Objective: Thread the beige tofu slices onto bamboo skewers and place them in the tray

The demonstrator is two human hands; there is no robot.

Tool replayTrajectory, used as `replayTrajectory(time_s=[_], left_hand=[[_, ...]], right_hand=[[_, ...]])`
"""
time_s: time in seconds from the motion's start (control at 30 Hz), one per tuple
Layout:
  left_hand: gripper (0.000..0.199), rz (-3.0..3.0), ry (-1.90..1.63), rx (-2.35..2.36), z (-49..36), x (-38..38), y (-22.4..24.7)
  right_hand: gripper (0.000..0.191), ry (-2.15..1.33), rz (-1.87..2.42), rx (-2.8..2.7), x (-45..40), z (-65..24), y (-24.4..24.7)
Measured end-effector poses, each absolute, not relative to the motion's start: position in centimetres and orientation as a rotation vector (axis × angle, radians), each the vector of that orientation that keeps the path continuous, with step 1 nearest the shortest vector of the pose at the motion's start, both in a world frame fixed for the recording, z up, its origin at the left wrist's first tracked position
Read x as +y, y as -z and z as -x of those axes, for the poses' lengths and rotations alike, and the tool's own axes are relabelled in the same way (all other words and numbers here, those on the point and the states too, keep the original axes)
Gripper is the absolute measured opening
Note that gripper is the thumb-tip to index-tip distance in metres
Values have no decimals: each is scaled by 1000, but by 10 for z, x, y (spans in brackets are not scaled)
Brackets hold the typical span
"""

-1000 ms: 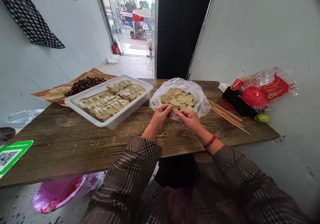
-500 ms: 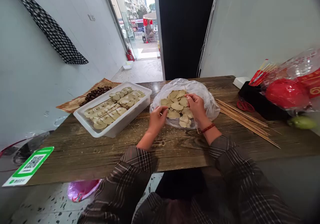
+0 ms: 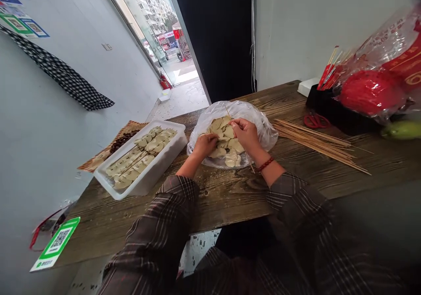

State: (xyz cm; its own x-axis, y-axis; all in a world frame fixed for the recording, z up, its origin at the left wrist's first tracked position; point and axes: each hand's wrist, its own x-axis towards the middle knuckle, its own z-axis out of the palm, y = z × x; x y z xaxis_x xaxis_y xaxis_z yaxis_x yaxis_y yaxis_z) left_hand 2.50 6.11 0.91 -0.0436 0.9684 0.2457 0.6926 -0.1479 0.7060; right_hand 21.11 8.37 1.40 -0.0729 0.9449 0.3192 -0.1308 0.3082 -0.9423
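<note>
1. Your dark brown, wood-grained table (image 3: 230,205) carries everything near your hands.
2. At far right, you have red-and-clear plastic packaging (image 3: 399,54); its printed characters are too blurred to read. It bulges over a black box (image 3: 329,104).
3. To your left stands a deep white rectangular plastic tray (image 3: 148,182), holding pale slices on sticks.
4. Right in front of you, a crumpled translucent plastic bag (image 3: 268,130) lies open around loose, flat, pale-beige slices (image 3: 232,145); your hands cover some of them.
5. Tan wooden sticks (image 3: 315,145) fan out just right of the bag.
6. Near the left edge, your green-and-white placard (image 3: 57,241) shows a QR code; its small lettering is illegible.
7. Your right hand (image 3: 246,135) pinches a thin wooden skewer (image 3: 228,111), tilted, fingertips closed.
8. Your left hand (image 3: 204,146) reaches over the slices, fingers curled; you cannot tell whether they grip one.
</note>
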Motion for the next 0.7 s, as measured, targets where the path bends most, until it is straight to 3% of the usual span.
replayTrajectory(time_s=[0.17, 0.3, 0.5, 0.7], left_hand=[[16, -1378, -1275, 1621, -22, 49, -27], [12, -1535, -1415, 1795, -18, 28, -30], [12, -1857, -1139, 1837, -27, 8, 0], [17, -1528, -1267, 1666, -26, 4, 12]], right_hand=[[24, -1088, 813, -1346, 83, -211, -14], [26, -1066, 822, -1381, 81, -208, -10], [27, -1018, 852, -1527, 74, -204, -5], [27, -1045, 888, -1611, 67, -205, -5]])
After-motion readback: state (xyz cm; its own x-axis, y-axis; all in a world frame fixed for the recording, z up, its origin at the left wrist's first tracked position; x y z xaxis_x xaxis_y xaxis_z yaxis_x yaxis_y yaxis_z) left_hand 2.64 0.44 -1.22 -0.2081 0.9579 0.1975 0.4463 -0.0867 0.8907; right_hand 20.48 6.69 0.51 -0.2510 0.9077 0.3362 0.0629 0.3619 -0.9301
